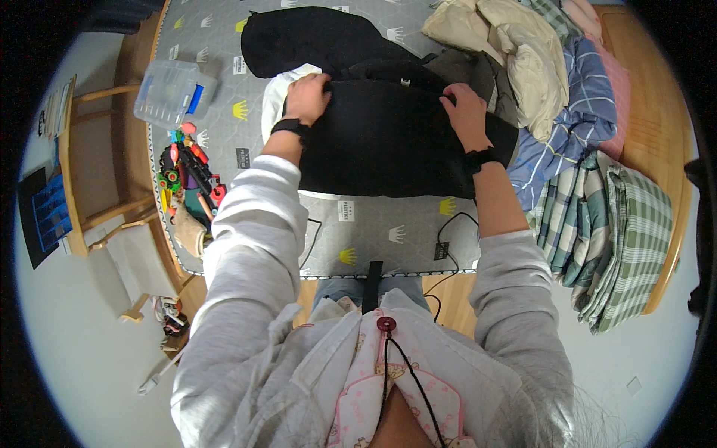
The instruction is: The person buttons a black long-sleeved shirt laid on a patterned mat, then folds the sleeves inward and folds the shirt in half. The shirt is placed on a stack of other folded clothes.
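A black garment [388, 138] lies spread on a grey quilted mat [388, 235] with yellow crown marks. My left hand [306, 97] presses on its upper left part, fingers curled over the cloth. My right hand [464, 112] rests on its upper right part, gripping the fabric near a grey piece of clothing [478, 71]. A second black garment [314, 37] lies just beyond, and a white cloth [275, 97] shows beside my left hand. Both wrists wear black bands.
A heap of beige, plaid and pink clothes [538, 52] lies at the right. Folded green checked cloth [620, 231] sits at the bed's right edge. A clear plastic box [173, 91] and colourful toys [187, 175] lie at the left. A wooden chair [97, 172] stands beside the bed.
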Available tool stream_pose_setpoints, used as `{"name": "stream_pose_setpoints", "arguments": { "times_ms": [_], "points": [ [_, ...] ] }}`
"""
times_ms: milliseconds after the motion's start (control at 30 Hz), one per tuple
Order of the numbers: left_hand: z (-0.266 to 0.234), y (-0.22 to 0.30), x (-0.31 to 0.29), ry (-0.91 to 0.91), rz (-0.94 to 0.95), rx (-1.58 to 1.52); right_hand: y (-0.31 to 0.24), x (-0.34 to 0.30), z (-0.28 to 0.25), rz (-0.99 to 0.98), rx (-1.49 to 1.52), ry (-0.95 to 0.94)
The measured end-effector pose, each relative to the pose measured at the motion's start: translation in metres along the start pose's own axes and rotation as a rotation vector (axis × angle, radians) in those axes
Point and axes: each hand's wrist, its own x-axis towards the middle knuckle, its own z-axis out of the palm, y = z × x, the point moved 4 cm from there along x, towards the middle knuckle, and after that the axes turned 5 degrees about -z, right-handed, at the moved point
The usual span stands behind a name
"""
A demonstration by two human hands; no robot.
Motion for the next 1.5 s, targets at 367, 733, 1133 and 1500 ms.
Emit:
{"name": "stream_pose_setpoints", "arguments": {
  "times_ms": [367, 733, 1133, 1500],
  "points": [
    [-0.005, -0.055, -0.006, 0.090, -0.276, 0.107, 0.015, 0.000, -0.013, 0.034, -0.122, 0.015],
    [0.042, -0.088, -0.120, 0.095, -0.503, -0.361, 0.049, -0.130, -0.060, 0.219, -0.069, 0.526],
    [0.092, -0.111, -0.172, -0.386, -0.924, -1.058, 0.124, -0.252, 0.041, 0.898, 0.842, -0.003],
    [0.059, -0.099, -0.184, -0.639, -1.106, -0.763, 0.121, -0.250, 0.061, 1.042, 0.789, -0.249]
  ]
}}
